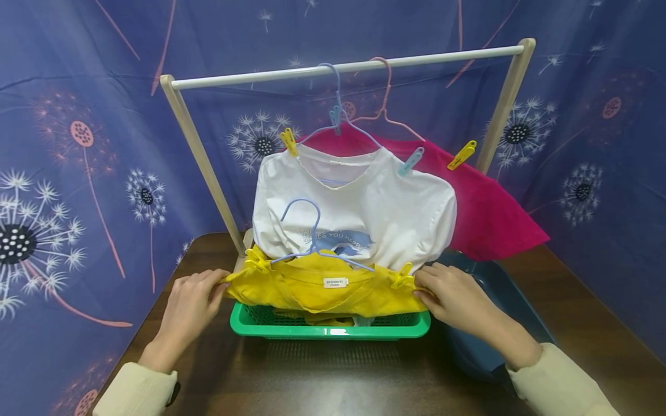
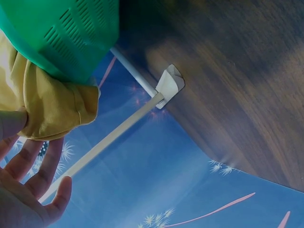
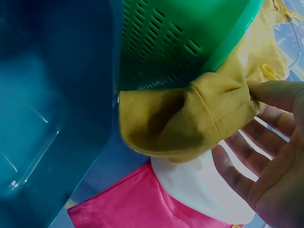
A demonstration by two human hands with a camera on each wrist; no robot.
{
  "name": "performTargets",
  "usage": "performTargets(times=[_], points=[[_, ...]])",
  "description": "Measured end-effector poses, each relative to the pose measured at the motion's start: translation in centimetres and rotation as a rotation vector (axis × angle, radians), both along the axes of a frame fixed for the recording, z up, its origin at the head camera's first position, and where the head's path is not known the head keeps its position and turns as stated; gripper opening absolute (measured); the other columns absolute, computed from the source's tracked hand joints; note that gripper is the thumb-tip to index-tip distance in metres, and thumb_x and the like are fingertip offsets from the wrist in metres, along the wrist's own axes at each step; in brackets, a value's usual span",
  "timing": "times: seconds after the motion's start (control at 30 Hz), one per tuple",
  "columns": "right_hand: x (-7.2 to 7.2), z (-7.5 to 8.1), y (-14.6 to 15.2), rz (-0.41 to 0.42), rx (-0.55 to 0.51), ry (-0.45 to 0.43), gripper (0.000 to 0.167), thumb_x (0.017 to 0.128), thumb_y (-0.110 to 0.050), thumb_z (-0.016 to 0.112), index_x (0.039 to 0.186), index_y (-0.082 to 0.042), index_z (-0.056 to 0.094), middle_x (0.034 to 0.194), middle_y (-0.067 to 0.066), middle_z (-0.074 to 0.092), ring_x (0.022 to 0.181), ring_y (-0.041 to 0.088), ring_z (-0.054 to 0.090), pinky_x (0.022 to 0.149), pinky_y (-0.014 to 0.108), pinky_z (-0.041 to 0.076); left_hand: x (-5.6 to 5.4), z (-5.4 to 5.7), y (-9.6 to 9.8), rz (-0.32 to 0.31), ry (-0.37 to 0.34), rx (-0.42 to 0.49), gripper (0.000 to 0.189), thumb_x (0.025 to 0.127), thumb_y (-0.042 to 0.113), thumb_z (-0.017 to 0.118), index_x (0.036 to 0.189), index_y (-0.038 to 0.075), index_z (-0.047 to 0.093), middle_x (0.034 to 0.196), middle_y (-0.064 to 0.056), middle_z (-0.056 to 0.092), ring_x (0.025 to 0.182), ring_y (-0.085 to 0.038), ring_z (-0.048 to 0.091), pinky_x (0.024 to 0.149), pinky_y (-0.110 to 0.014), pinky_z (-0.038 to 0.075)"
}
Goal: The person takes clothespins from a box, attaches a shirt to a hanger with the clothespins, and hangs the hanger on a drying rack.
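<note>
A yellow T-shirt (image 1: pixel 312 286) is stretched between both hands over a green basket (image 1: pixel 330 331). My left hand (image 1: pixel 192 303) pinches its left sleeve end, thumb against fingers, and in the left wrist view the other fingers spread below the cloth. On the opposite side my right hand (image 1: pixel 458 294) pinches the right sleeve between thumb and fingers. Inside the shirt's neck sits a blue hanger (image 1: pixel 314 231), its hook pointing up. Yellow clothespins clip the shirt at both shoulders, one left (image 1: pixel 257 260) and one right (image 1: pixel 403 276).
Behind, a white T-shirt (image 1: pixel 359 202) and a magenta garment (image 1: pixel 489 202) hang with clothespins from a rack's white bar (image 1: pixel 291 73). A dark blue tub (image 1: pixel 499 312) stands right of the basket. Wooden rack posts (image 1: pixel 203 156) flank the clothes on the brown table (image 1: pixel 333 381).
</note>
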State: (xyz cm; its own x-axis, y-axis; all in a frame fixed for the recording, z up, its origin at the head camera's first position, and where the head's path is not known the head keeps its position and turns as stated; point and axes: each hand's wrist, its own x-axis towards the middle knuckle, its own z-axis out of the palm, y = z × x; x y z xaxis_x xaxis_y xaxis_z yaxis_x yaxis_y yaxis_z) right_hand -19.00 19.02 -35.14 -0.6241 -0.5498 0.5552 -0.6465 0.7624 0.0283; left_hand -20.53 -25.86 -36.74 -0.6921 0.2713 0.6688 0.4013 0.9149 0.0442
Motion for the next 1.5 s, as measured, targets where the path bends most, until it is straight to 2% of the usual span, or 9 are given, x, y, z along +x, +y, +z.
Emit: performTargets(times=[0.23,0.5,0.7,0.97,1.13,1.2,1.33,1.43,1.5], points=[[0.5,0.9,0.1,-0.008,-0.055,0.042,0.020,0.070,-0.012,0.074,0.075,-0.019,0.056,0.066,-0.012,0.048,0.058,0.000,0.038,0.050,0.016,0.035,-0.2,0.7,0.0,-0.013,0.033,0.003,0.016,0.073,0.005,0.072,0.087,0.010,0.066,0.075,-0.004,0.066,0.063,-0.024,0.059,0.068,-0.048,0.042],[0.5,3.3,0.1,0.005,-0.139,0.096,0.021,0.067,-0.012,0.077,0.079,-0.015,0.060,0.068,-0.007,0.055,0.057,0.002,0.041,0.050,0.018,0.042,-0.9,2.7,-0.2,-0.039,0.074,0.038,0.015,0.075,0.003,0.071,0.088,0.008,0.066,0.077,-0.006,0.067,0.061,-0.023,0.058,0.062,-0.046,0.042],[0.2,5.6,0.0,0.011,-0.180,0.073,0.022,0.067,-0.010,0.078,0.080,-0.013,0.061,0.069,-0.005,0.060,0.058,0.003,0.048,0.054,0.022,0.048,-1.7,4.5,-0.3,-0.069,0.086,0.093,0.012,0.076,-0.001,0.069,0.087,0.004,0.066,0.076,-0.010,0.067,0.058,-0.023,0.058,0.056,-0.042,0.044],[-0.7,9.5,-0.6,0.035,-0.229,0.093,0.018,0.071,-0.005,0.075,0.080,-0.010,0.060,0.067,-0.003,0.059,0.056,0.006,0.049,0.051,0.022,0.045,-3.0,7.4,-0.5,-0.046,0.046,0.175,0.009,0.082,0.001,0.064,0.090,0.004,0.067,0.080,-0.013,0.067,0.060,-0.025,0.058,0.052,-0.036,0.040],[-1.9,11.6,-1.3,0.037,-0.259,0.117,0.012,0.074,-0.005,0.072,0.080,-0.009,0.061,0.067,0.000,0.061,0.056,0.011,0.052,0.051,0.027,0.045,-3.8,9.4,-0.7,-0.039,0.028,0.217,0.010,0.084,0.004,0.063,0.092,0.005,0.067,0.085,-0.017,0.068,0.065,-0.031,0.061,0.049,-0.035,0.037],[-2.5,12.3,-1.6,0.036,-0.279,0.118,0.009,0.076,-0.006,0.070,0.081,-0.008,0.063,0.068,0.001,0.062,0.058,0.012,0.053,0.052,0.028,0.045,-4.2,10.2,-0.9,-0.030,0.012,0.241,0.010,0.085,0.007,0.062,0.094,0.006,0.067,0.087,-0.018,0.068,0.059,-0.031,0.059,0.043,-0.032,0.033],[-3.4,13.4,-2.0,0.020,-0.325,0.090,0.004,0.079,-0.008,0.067,0.080,-0.007,0.064,0.070,0.004,0.064,0.062,0.014,0.056,0.054,0.029,0.045,-5.0,11.6,-1.1,-0.005,-0.031,0.292,0.012,0.087,0.012,0.060,0.095,0.006,0.067,0.090,-0.020,0.068,0.065,-0.035,0.063,0.036,-0.028,0.024],[-3.9,14.3,-2.3,0.007,-0.353,0.056,0.006,0.081,-0.011,0.065,0.077,-0.007,0.063,0.069,0.005,0.063,0.061,0.014,0.055,0.054,0.027,0.044,-5.6,12.5,-1.1,0.011,-0.041,0.315,0.013,0.088,0.013,0.060,0.095,0.004,0.067,0.090,-0.020,0.068,0.084,-0.039,0.064,0.047,-0.032,0.036],[-4.3,14.8,-2.5,0.004,-0.375,0.040,0.008,0.082,-0.011,0.064,0.077,-0.006,0.063,0.068,0.005,0.063,0.062,0.015,0.054,0.056,0.026,0.043,-6.0,13.0,-1.2,0.022,-0.043,0.329,0.015,0.088,0.014,0.060,0.095,0.003,0.067,0.091,-0.021,0.068,0.086,-0.039,0.064,0.057,-0.038,0.043]])
